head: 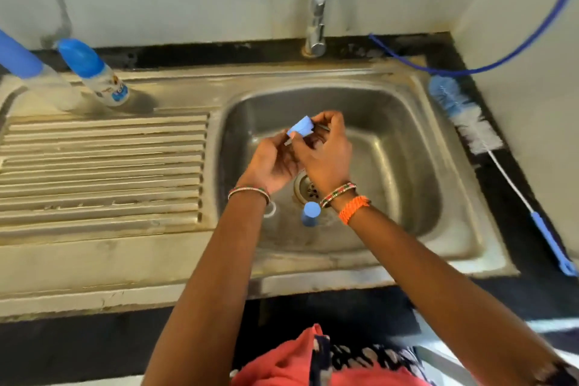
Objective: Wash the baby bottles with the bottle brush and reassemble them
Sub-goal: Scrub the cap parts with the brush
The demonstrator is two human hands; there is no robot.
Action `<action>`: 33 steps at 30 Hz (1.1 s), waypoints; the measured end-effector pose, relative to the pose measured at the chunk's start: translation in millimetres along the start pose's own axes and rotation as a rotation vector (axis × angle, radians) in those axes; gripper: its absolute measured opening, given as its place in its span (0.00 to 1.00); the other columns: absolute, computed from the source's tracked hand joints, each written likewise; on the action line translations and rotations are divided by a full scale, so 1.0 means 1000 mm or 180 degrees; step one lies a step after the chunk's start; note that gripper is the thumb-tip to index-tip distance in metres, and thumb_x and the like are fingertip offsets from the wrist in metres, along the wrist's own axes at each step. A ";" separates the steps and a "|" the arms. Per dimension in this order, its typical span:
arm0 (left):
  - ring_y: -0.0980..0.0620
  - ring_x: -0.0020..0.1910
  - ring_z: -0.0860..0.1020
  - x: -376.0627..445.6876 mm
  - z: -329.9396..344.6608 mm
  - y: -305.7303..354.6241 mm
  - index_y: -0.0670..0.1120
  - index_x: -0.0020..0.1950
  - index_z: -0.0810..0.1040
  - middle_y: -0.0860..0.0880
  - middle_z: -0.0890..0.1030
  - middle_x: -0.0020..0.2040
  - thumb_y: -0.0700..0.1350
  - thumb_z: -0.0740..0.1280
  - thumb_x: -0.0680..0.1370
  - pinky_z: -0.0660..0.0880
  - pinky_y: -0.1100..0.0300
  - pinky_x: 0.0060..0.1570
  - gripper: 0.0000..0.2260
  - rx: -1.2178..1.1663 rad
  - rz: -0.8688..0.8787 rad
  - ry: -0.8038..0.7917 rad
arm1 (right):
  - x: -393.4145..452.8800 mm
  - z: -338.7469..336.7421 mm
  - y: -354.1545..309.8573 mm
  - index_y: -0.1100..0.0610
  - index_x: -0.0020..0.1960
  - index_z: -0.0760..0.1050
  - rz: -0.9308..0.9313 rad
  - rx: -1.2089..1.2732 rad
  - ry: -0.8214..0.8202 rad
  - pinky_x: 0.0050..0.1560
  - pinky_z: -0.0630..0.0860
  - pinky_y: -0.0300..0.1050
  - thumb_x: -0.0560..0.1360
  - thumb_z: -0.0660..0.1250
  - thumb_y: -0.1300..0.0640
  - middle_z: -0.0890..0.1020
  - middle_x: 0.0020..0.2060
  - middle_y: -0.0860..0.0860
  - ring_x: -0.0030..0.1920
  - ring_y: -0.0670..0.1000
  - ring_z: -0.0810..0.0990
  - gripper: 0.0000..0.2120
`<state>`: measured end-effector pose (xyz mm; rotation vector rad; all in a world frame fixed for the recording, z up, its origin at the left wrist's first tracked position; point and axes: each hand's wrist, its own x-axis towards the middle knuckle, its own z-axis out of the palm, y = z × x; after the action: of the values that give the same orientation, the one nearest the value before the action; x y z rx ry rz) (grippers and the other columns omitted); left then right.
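Both hands are over the sink basin [391, 147]. My left hand [272, 163] and my right hand [326, 153] together pinch a small blue bottle collar [301, 127], fingers curled round it. A blue cap [311, 213] stands on the basin floor near the drain [305, 186], just below my right wrist. Two assembled baby bottles with blue caps stand on the drainboard at the back left: one [94, 72] with a printed label, another [25, 63] at the frame's edge. The bottle brush [476, 131], blue and white bristles with a blue handle, lies on the black counter right of the sink.
The chrome tap [319, 9] rises behind the basin; no water runs. A blue hose [517, 44] loops along the right wall. The ribbed drainboard [103, 166] fills the left. A clear ring [271, 210] lies on the basin floor by my left wrist.
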<state>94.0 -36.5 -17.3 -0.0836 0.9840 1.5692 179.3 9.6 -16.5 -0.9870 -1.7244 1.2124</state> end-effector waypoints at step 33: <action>0.46 0.41 0.74 0.004 0.052 -0.002 0.39 0.45 0.71 0.40 0.74 0.43 0.47 0.59 0.82 0.73 0.49 0.61 0.12 -0.0905 0.0766 0.0508 | -0.054 -0.205 -0.013 0.55 0.46 0.82 -0.1019 -0.2703 0.0953 0.32 0.77 0.50 0.72 0.65 0.58 0.84 0.37 0.51 0.35 0.59 0.81 0.08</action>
<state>118.6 -1.6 12.2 -0.3016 0.9128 1.9420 384.4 27.4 34.1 -1.2135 -2.0650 0.0762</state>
